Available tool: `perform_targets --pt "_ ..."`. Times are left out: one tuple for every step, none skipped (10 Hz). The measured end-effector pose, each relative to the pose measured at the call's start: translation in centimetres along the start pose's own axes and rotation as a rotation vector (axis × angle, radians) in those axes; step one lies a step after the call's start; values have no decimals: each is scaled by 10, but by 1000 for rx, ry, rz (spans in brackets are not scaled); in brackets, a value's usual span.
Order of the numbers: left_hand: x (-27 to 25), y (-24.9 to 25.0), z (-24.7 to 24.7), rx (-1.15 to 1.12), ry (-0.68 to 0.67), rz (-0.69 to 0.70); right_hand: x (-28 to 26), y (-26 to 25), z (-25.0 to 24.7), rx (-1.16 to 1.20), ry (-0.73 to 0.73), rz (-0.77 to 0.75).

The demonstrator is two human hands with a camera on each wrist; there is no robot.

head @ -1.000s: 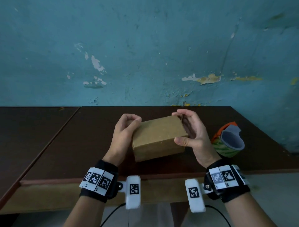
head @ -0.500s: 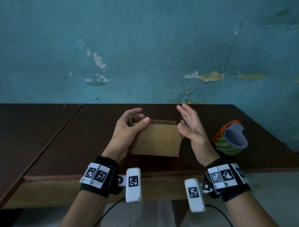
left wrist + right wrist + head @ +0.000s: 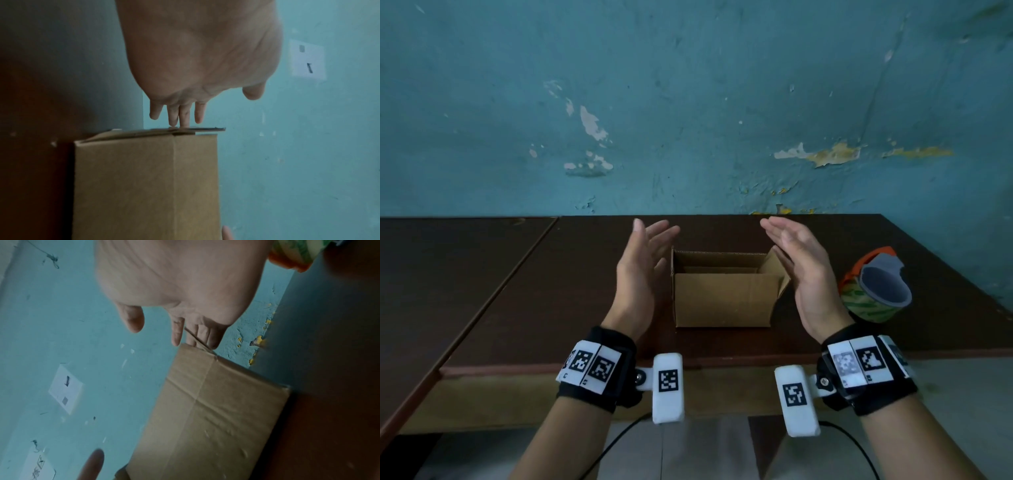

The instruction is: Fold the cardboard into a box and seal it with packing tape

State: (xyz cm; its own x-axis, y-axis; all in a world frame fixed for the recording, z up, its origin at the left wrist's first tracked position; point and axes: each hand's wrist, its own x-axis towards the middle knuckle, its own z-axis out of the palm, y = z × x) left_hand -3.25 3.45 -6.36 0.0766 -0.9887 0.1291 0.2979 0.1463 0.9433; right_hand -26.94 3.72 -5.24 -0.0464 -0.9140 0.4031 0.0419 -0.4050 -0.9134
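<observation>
A small brown cardboard box [image 3: 722, 301] stands on the dark wooden table [image 3: 558, 301] with its top open and its flaps up. My left hand [image 3: 654, 236] hovers flat just left of the box, fingers straight, not touching it. My right hand [image 3: 787, 246] is flat on the other side, its palm close against the raised right flap; I cannot tell whether it touches. In the left wrist view the box [image 3: 144, 186] lies below the straight fingers [image 3: 174, 113]. The right wrist view shows the box [image 3: 205, 410] under the open hand. A roll of packing tape [image 3: 876, 291] lies right of the box.
The table's front edge [image 3: 722, 363] runs just in front of the box. A second dark table [image 3: 448, 274] adjoins on the left. A peeling blue wall [image 3: 688, 120] rises right behind the tables. The tape roll [image 3: 292, 254] appears again in the right wrist view.
A second ago both hands held the tilted box. It now stands on the table, open side up, and both hands have let go and spread out beside it.
</observation>
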Motion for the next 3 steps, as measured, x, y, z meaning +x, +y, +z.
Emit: perform_targets --pt "2 1 -2 -101 11 -45 0 -1 -3 34 51 48" --pt "3 -1 -3 -138 7 -63 0 0 -3 67 89 89" --pt "5 -2 -2 -142 -5 -39 2 0 -5 84 133 97"
